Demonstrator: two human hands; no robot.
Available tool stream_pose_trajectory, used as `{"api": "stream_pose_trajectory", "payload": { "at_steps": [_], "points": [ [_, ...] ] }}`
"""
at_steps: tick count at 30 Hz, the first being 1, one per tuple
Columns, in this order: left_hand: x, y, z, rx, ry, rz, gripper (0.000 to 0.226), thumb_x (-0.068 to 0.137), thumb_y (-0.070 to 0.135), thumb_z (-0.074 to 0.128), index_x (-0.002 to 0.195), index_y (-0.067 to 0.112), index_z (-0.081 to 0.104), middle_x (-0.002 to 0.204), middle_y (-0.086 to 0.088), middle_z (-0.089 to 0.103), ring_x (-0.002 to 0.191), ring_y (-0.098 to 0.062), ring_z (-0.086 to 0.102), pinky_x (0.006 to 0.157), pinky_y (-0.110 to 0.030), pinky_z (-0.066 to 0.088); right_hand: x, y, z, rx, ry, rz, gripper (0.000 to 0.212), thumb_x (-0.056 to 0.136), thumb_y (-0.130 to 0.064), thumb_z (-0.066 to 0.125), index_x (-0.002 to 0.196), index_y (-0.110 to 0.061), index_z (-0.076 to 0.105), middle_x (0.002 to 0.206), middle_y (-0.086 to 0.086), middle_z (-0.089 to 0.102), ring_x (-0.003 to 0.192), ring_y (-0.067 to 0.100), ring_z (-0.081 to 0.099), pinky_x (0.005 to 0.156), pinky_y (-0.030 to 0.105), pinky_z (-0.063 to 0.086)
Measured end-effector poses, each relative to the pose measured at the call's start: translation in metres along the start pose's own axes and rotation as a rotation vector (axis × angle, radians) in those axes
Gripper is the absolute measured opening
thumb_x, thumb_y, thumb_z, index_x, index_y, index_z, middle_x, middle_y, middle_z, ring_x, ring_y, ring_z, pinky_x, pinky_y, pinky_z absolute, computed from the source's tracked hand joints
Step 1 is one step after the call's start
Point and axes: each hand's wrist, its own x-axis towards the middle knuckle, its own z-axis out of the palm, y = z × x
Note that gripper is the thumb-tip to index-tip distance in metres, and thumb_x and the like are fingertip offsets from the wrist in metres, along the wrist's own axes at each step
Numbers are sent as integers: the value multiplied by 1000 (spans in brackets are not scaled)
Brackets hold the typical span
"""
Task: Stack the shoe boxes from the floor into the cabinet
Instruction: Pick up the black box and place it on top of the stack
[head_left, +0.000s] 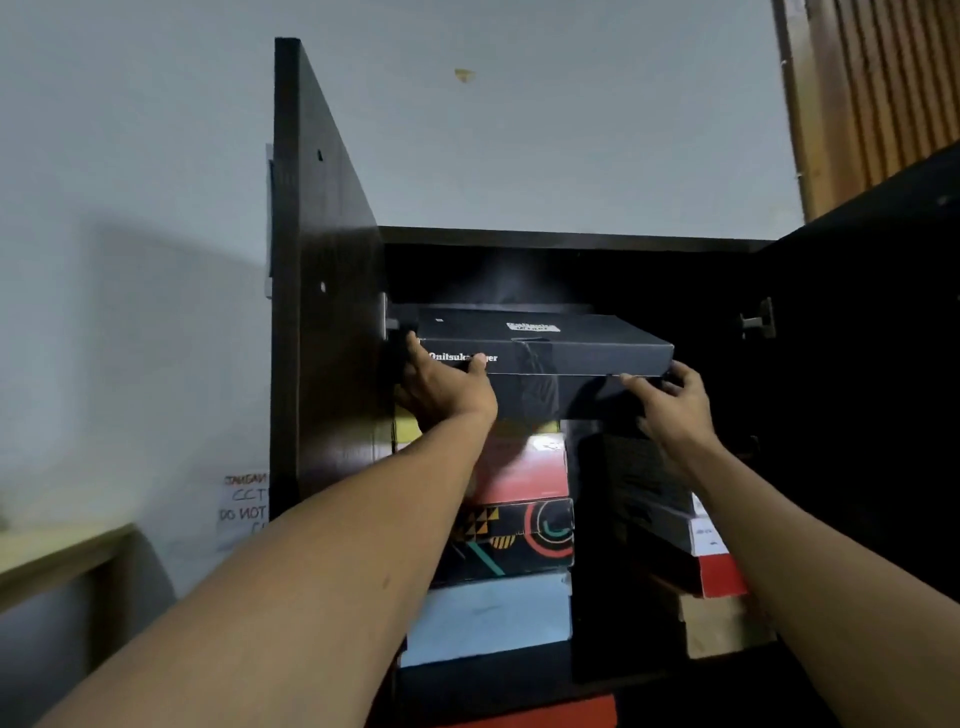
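Wall (571, 130) pale grey-blue, fills upper half, with 1 small yellowish mark (464, 75) top centre. Slatted wooden panel (883, 88) upper right. Dark cabinet (327, 364) mid-frame, doors open. Lower left: light wooden table (57, 556), blurred; 1 handwritten paper note (243, 509) on the wall. Light dim, with a soft shadow at left.

Storage room: dark cabinet (322, 364) packed with shoe boxes (524, 535).

support: dark cabinet (571, 240) | inside: two shoe-box stacks (519, 535) side by side | lowest at right: tan box (722, 629)
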Motion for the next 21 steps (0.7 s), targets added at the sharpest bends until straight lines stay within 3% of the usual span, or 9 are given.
{"api": "stream_pose_trajectory", "payload": {
  "at_steps": [5,8,10,13,18,21],
  "points": [
    [8,-6,20,51,-6,225,92,85,18,74,157,29,18,163,-10,13,149,-30,18,115,-35,24,44,15,37,122,-42,63,74,86,-16,75,149,-24,37,132,7,61,107,16,62,100,40,48],
    [22,-19,31,147,-68,272,84,85,13,73,155,26,28,165,-7,-5,152,-28,8,117,-29,19,60,23,51,127,-35,82,85,85,-18,75,155,-22,25,149,0,47,129,20,51,110,47,39],
    [28,-28,35,289,-109,261,82,86,17,73,155,27,29,164,-5,-18,153,-29,-1,116,-30,22,67,32,60,91,-66,82,89,78,-25,78,153,-21,30,143,-4,51,128,20,51,111,52,39],
    [34,-47,43,448,-134,286,86,87,27,70,157,30,19,161,-2,-29,152,-32,-9,116,-38,27,68,47,72,-8,-84,45,75,76,-23,77,141,-15,41,122,1,61,113,21,58,105,42,46],
    [52,-63,62,645,-127,402,90,86,39,66,158,29,12,164,2,-20,151,-36,-12,120,-53,14,70,65,87,-159,-45,-49,77,80,-34,72,147,-14,39,148,8,38,129,24,47,113,39,38],
    [62,-70,71,721,-138,406,92,83,48,67,156,29,14,163,1,-8,148,-35,2,115,-59,21,81,81,94,-159,-80,-48,85,75,-41,71,149,-16,39,149,5,41,129,23,50,112,40,40]
  ]
}}
